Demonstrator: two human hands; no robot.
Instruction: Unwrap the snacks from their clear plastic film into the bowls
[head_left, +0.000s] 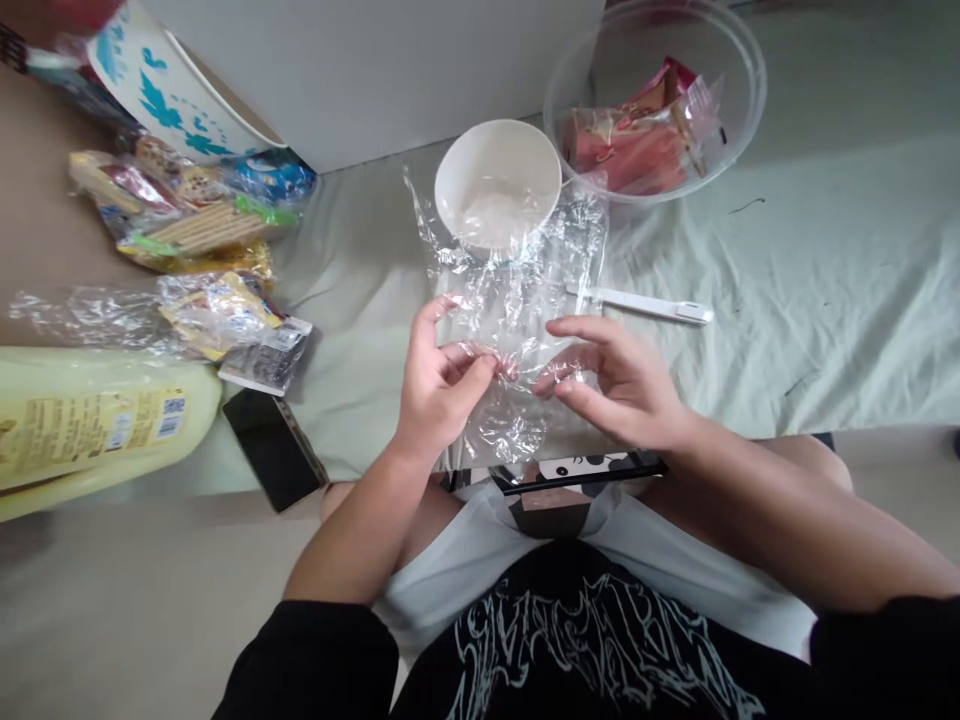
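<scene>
A crinkled clear plastic bag (525,290) lies spread out in front of me, its near end raised between my hands. My left hand (442,385) pinches the near part of the bag between thumb and fingers. On the other side, my right hand (622,380) has its fingers apart and curved, with the fingertips at the film. A white bowl (496,185) stands at the bag's far end, and film overlaps its front. Right of the bag, a slim white plastic tool (652,305) lies on the cloth, its left tip by the film.
A clear round tub (752,110) holding red packets (630,150) stands at the back right. At left are a leaf-patterned paper bucket (169,100), wrapped snacks (202,225), a black phone (275,448) and a yellow package (105,430). Pale green cloth (840,300) covers the surface.
</scene>
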